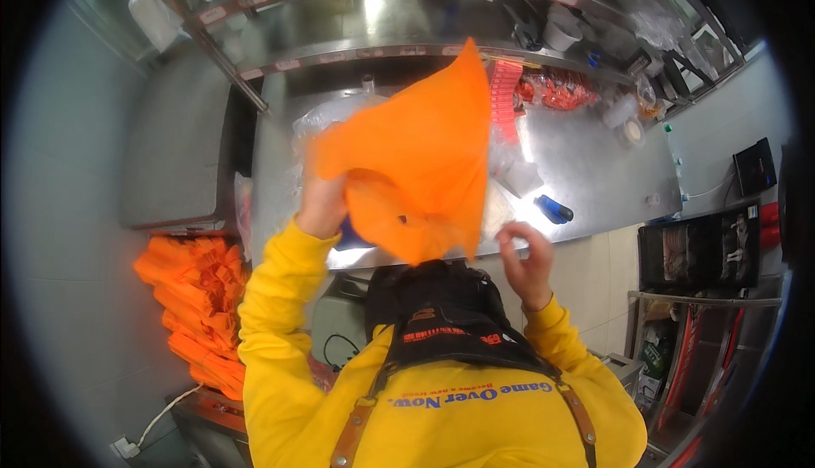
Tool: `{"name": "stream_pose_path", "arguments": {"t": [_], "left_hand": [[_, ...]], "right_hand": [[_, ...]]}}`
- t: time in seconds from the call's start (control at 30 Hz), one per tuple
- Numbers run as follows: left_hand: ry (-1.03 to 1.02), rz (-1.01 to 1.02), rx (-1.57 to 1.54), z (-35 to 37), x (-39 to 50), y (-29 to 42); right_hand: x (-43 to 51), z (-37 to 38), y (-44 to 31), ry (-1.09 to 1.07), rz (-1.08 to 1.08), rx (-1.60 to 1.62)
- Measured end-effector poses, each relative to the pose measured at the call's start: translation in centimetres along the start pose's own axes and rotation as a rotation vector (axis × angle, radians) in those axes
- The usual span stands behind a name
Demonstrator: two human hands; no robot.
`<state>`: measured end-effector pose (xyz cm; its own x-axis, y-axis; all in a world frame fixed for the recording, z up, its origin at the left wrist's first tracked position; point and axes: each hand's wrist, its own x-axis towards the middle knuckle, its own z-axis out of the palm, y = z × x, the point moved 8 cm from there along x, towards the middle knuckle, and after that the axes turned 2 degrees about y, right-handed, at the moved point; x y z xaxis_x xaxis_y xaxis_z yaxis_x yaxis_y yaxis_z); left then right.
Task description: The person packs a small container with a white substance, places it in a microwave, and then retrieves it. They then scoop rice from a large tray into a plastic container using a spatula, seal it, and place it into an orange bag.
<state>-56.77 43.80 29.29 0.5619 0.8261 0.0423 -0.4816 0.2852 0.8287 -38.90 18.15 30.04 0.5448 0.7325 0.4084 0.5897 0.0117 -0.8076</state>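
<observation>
An orange fabric bag or cloth (420, 150) hangs spread out in the air above the steel worktable (611, 169). My left hand (323, 204) grips its left side, with the fingers partly hidden behind the orange material. To the right of it, my right hand (527, 263) is raised near the table's front edge, thumb and forefinger curled close together, not touching the orange piece; whether something thin is between them cannot be told. A blue and black tool (554, 209) lies on the table beyond the right hand. Crumpled clear plastic (331, 115) shows behind the orange piece.
Orange folded fabric (197, 309) is piled at the left below a large grey box (175, 143). Steel shelves (382, 54) run over the table's back. Red packets (560, 89) and a round tub (631, 132) are at the back right. A black crate (700, 245) stands right.
</observation>
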Motion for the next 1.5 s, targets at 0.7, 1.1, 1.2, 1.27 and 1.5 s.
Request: {"name": "stream_pose_path", "arguments": {"t": [0.7,1.1,1.2,1.27,1.5], "left_hand": [[-0.112,0.403,1.803,1.4,-5.2,0.6],[0.032,-0.374,0.399,-7.5,-9.8,0.7],[0.320,-0.195,0.186,-7.3,-11.9,1.6],[0.531,-0.145,-0.046,-7.2,-13.0,0.7],[0.638,-0.001,0.268,0.0,-17.0,0.2]], "right_hand": [[2.1,6.0,8.3,-0.161,0.241,0.082],[-5.4,0.0,11.8,-0.893,0.270,0.114],[-5.9,-3.2,14.2,-1.167,0.489,0.148],[-4.8,-4.8,15.4,-1.081,0.642,0.349],[0.3,-1.2,22.7,-0.408,1.119,1.233]]}}
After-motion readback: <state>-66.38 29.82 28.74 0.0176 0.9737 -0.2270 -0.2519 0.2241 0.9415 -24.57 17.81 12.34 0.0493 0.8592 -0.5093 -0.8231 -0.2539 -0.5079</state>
